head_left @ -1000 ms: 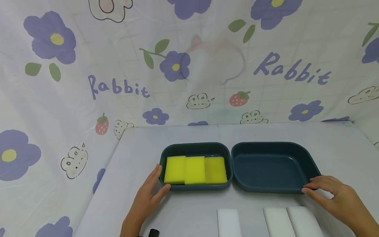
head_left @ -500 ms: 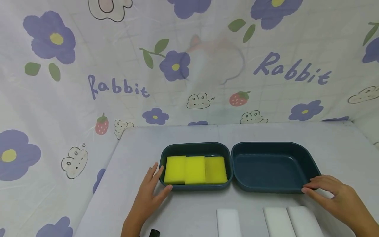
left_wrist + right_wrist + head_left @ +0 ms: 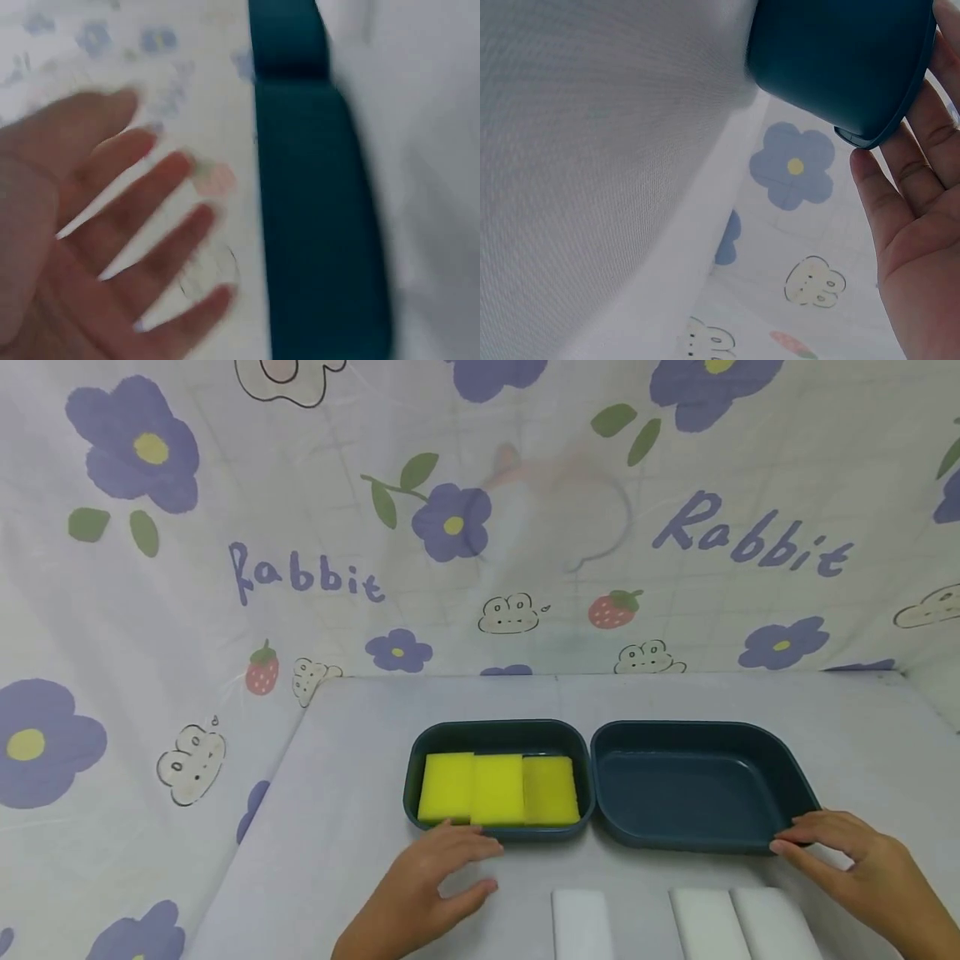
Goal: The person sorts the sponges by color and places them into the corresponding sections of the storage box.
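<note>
My left hand (image 3: 427, 885) hovers in front of the left dark teal dish (image 3: 510, 833), fingers spread and holding nothing; it is blurred in the left wrist view. Inside that dish, three yellow sponges (image 3: 497, 789) stand side by side. At the near right corner of the second, larger dark teal dish (image 3: 701, 793), which has nothing in it, is my right hand (image 3: 858, 864). Its fingertips touch the rim, and the right wrist view shows the fingers (image 3: 922, 169) fairly straight against the dish's edge.
Three white blocks lie at the near edge of the view: one in the middle (image 3: 581, 922) and a pair (image 3: 708, 922) to the right. The two dishes stand close together on the white tabletop (image 3: 345, 760). A printed cloth (image 3: 555, 527) hangs behind.
My left hand has left the left dish's outer left corner and moved right and nearer, to the dish's front. My right hand stays at its dish; the head view has shifted slightly.
</note>
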`<state>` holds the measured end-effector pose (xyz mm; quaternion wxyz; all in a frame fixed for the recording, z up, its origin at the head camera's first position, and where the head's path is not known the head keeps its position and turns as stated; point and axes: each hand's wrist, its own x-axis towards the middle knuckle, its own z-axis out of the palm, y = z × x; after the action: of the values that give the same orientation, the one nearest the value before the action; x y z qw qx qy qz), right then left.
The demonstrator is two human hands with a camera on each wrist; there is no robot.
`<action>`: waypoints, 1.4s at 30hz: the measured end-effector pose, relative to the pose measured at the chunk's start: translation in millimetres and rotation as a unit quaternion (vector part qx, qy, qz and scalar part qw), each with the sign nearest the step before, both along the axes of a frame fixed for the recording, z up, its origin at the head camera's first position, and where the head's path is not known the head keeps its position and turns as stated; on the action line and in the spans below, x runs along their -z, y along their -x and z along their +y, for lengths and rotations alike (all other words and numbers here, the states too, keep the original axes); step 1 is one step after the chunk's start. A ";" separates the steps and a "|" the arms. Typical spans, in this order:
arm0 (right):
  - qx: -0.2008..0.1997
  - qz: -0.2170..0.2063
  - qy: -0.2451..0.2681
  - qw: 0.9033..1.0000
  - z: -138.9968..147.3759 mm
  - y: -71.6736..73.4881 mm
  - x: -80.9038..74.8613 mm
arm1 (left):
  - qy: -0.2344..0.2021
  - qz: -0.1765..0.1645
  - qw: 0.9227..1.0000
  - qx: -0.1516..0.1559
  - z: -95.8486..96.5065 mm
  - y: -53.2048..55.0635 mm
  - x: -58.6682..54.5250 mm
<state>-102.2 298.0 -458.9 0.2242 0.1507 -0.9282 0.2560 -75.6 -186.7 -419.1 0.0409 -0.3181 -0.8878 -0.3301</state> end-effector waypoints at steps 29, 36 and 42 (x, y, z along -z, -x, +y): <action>0.010 0.005 0.017 1.000 0.8 -0.8 1.3 | 0.237 -0.021 0.947 0.215 98.0 -5.1 38.1; -0.006 0.016 0.025 1.000 1.9 0.2 2.7 | 0.210 -0.043 0.955 0.206 96.9 -2.0 43.4; -0.006 0.011 0.029 0.999 2.6 -0.8 2.8 | 0.196 -0.041 0.960 0.197 95.5 -1.2 37.0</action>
<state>-101.4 300.6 -461.7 0.2374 0.1521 -0.9169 0.2826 -74.5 -91.2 -456.1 -0.1242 -0.4750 -0.8556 -0.1642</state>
